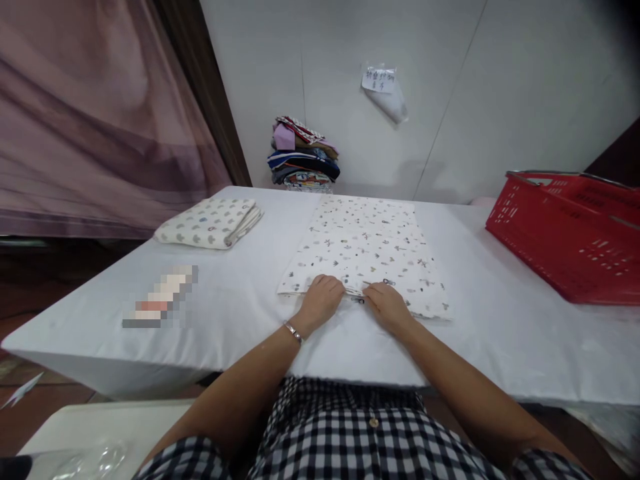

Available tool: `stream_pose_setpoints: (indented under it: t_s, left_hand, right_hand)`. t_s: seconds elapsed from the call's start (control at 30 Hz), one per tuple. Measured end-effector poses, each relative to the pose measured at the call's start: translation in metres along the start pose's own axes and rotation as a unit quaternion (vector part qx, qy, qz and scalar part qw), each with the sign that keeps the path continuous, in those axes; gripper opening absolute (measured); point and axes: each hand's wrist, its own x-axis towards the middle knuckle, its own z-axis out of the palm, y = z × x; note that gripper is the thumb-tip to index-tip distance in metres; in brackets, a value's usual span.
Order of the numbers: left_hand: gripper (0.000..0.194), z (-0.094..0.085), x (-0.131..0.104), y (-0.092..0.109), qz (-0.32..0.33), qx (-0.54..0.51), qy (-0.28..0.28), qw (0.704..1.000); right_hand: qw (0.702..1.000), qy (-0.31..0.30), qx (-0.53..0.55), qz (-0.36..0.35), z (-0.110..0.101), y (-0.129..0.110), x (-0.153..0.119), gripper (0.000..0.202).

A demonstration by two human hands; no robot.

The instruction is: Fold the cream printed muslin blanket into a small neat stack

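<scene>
A white cloth (367, 243) with small plant-like prints lies folded in layers, flat on the white-covered table (240, 333). At its near edge, my left hand (321, 301) has its fingers curled over the layers left of the middle. My right hand (389, 305) grips the same edge a short way to the right, fingers bent around it. Both thumbs are mostly hidden. Between the hands the stacked layers of the edge show. The cloth's right front corner lies loose beyond my right hand.
A folded cream cloth (207, 223) with grey prints lies at the back left, a blurred-out flat item (163, 297) in front of it. On the right stands a red plastic basket (565, 240). Behind the table rises a pile of folded fabrics (304, 157) against the wall.
</scene>
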Motion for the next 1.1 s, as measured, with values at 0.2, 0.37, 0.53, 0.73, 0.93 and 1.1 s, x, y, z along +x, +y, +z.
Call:
stream_pose_setpoints:
  t_s: [0.2,0.37,0.53,0.73,0.93,1.1]
  left_hand:
    - [0.016,0.001,0.001,-0.001,0.009,0.016,-0.007,1.0]
    - [0.015,0.0,0.002,0.0,0.007,0.027,-0.019,0.999]
    - [0.015,0.003,0.001,-0.001,-0.019,0.016,-0.039,0.999]
    - [0.017,-0.003,-0.01,-0.014,-0.051,0.061,-0.046,0.996]
    - [0.021,-0.023,-0.035,-0.038,-0.114,0.105,-0.048,0.987]
    - [0.022,-0.032,-0.051,-0.056,-0.152,0.097,-0.044,0.983]
  right_hand:
    - [0.999,-0.022,-0.049,0.011,-0.002,-0.009,0.004,0.021]
    - [0.995,-0.039,-0.089,-0.001,-0.001,-0.02,0.018,0.023]
    - [0.998,-0.04,-0.046,-0.011,0.005,-0.017,0.023,0.018]
    - [0.999,-0.016,0.028,0.007,0.008,-0.01,0.021,0.02]
    - [0.998,-0.009,0.056,0.006,0.012,-0.007,0.02,0.021]
    - [0.999,-0.012,0.052,-0.012,0.013,-0.008,0.022,0.022]
